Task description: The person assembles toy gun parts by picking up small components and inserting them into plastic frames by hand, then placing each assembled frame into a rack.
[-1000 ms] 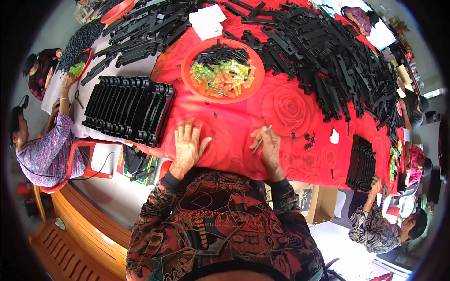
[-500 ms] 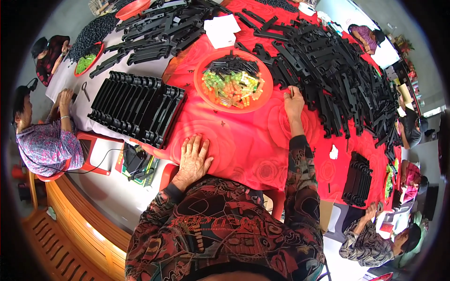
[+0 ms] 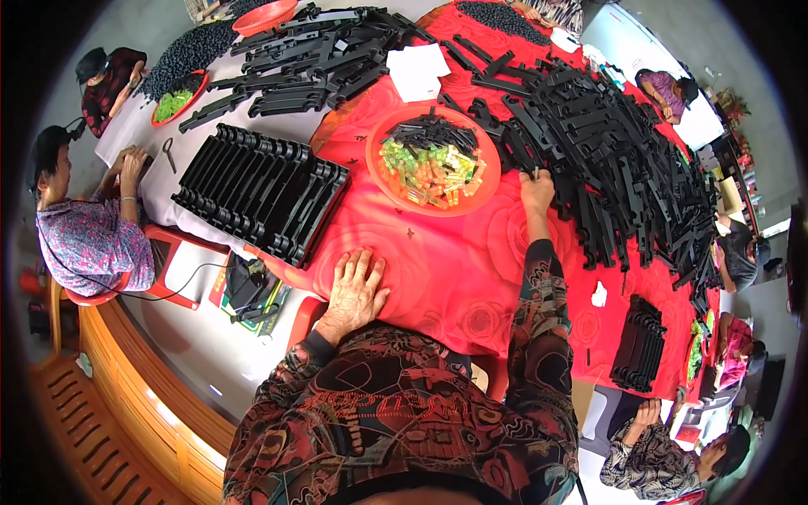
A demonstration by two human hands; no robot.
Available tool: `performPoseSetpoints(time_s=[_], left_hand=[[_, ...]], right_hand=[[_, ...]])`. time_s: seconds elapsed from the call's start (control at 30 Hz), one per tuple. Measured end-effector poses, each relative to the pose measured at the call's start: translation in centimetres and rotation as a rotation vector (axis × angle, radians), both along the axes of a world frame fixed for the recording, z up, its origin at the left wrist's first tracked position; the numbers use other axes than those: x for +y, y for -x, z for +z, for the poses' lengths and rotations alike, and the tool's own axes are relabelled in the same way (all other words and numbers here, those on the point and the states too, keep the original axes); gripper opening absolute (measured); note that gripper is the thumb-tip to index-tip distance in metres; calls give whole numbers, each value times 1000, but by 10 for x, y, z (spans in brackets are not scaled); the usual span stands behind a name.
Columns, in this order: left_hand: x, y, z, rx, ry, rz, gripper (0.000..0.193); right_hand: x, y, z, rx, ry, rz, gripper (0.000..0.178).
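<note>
My left hand (image 3: pixel 357 290) lies flat and open on the red rose-patterned tablecloth (image 3: pixel 438 286), near the table's front edge. My right hand (image 3: pixel 537 192) is closed at the near left edge of a large heap of black plastic strips (image 3: pixel 606 143). A small pale piece shows at its fingertips, too small to name. Between and beyond my hands sits an orange-red basin (image 3: pixel 376 172). Small clear green, yellow and orange tubes (image 3: pixel 446 177) fill its near part, and short black pieces (image 3: pixel 433 130) its far part.
A stacked row of black plastic strips (image 3: pixel 261 189) stands at left, with scissors (image 3: pixel 169 155) beyond it. White paper (image 3: pixel 418 71) lies behind the basin. Another black stack (image 3: pixel 640 345) is at right. People sit around the table, including one in a purple patterned top (image 3: pixel 93 236).
The whole view has shifted a little, so the table appears slightly lower and further right. My right hand's fingers look more curled in. My left hand stays flat on the cloth.
</note>
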State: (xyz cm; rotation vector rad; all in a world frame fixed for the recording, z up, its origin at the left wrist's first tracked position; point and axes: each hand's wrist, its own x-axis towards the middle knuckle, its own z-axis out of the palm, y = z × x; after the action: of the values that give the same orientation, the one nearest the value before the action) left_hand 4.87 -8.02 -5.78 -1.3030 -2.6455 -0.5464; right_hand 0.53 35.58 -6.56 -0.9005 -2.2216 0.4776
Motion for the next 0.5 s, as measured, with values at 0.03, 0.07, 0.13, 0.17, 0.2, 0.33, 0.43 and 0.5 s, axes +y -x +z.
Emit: performPoseSetpoints(time_s=[0.03,0.07,0.13,0.17,0.2,0.33,0.43,0.5], left_hand=[[0,0,0,-1,2,-3,56],[0,-1,0,0,1,3,56],[6,1,3,2,-4,-35,56],[4,0,2,5,9,-13,56],[2,-1,1,8,18,9,57],[-2,0,-5,3,-13,31,53],[0,4,-3,-9,-138,-16,50],[-5,7,-5,-27,-189,-23,50]], right_hand=[[4,-6,2,90,106,17,26],[6,-13,5,178,213,36,23],[35,-35,-14,339,350,32,20],[24,-44,-3,427,693,52,19],[8,-54,15,507,1035,68,18],[-38,-102,47,703,1019,200,10],[-51,-154,57,638,1054,383,8],[-69,-174,67,489,1100,437,13]])
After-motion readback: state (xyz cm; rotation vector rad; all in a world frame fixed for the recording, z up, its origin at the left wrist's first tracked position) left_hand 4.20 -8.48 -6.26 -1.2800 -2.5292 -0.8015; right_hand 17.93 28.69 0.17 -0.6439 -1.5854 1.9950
